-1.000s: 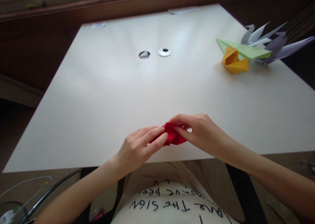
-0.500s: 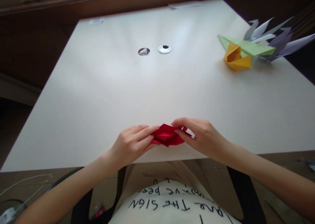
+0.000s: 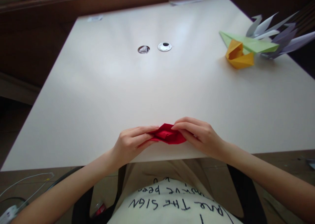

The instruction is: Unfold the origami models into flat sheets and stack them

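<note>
A folded piece of red origami paper is held between my two hands, close to the front edge of the white table. My left hand grips its left end, fingers on top and the thumb side below. At the right end, my right hand pinches the paper with its fingers over the rim. The red paper bulges partly open in the middle, with a creased fold inside. Both of its ends are hidden behind my fingers.
At the back right stand a yellow folded paper piece, a light green paper piece, a white paper crane and a purple one. Two round cable holes, one with a metal grommet, sit mid-table.
My right hand's fingers have drawn together and settled over the right end of the red paper. The paper's middle has spread slightly. The view has shifted a little.
</note>
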`<state>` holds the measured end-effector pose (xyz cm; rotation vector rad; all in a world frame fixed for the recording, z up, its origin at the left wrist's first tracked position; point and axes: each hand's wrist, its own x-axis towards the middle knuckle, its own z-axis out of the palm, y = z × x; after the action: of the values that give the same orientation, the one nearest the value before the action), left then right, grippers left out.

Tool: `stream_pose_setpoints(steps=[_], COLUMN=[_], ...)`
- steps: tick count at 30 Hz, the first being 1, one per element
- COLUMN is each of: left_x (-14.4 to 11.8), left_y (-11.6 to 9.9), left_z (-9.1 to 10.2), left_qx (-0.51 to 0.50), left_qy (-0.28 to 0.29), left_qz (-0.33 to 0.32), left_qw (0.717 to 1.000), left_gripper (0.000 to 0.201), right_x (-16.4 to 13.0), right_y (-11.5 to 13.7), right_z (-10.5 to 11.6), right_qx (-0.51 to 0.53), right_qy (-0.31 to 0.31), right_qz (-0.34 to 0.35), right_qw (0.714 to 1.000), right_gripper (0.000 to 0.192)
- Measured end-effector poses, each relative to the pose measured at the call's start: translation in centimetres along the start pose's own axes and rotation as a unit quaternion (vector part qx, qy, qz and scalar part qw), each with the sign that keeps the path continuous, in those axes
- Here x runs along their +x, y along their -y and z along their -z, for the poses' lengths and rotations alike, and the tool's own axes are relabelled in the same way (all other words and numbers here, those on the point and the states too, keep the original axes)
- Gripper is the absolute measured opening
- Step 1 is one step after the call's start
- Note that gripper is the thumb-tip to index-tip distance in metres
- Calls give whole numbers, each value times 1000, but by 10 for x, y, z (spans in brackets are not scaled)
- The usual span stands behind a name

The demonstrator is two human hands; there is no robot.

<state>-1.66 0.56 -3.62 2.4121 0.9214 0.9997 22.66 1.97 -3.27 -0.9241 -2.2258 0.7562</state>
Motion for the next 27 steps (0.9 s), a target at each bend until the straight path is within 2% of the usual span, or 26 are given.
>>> stream_pose_setpoints(steps=[2, 5, 7, 9, 10, 15, 19, 23, 27], left_x=[1, 4, 5, 7, 7, 12, 12, 9, 6], left_y=[0, -1, -2, -4, -5, -12, -18, -25, -33], left_z=[0, -1, -2, -2, -2, 0, 3, 5, 8], left_qx=[-24, -56, -77, -98, -108, -149, -183, -188, -167], left_qy=[-3, -4, -6, -12, -15, -32, -48, -78, -115], left_qz=[23, 52, 67, 80, 89, 139, 161, 149, 106], left_qw=[999, 997, 995, 992, 990, 978, 969, 968, 974], left_gripper=[13, 10, 7, 4, 3, 3, 4, 10, 18], right_x=[-1, -2, -2, -1, -1, 6, 9, 9, 5], right_y=[-1, -2, -2, 0, 1, 14, 23, 33, 44], right_z=[2, 4, 4, 4, 4, 7, 12, 16, 18], right_qx=[9, 22, 35, 62, 80, 206, 270, 267, 221], right_qy=[27, 46, 31, 14, 8, 9, -2, -27, -59], right_qz=[0, 8, -8, -43, -64, -181, -233, -223, -163], right_qw=[1000, 999, 999, 997, 995, 962, 934, 937, 960], right_gripper=[19, 33, 24, 10, 10, 21, 29, 27, 19])
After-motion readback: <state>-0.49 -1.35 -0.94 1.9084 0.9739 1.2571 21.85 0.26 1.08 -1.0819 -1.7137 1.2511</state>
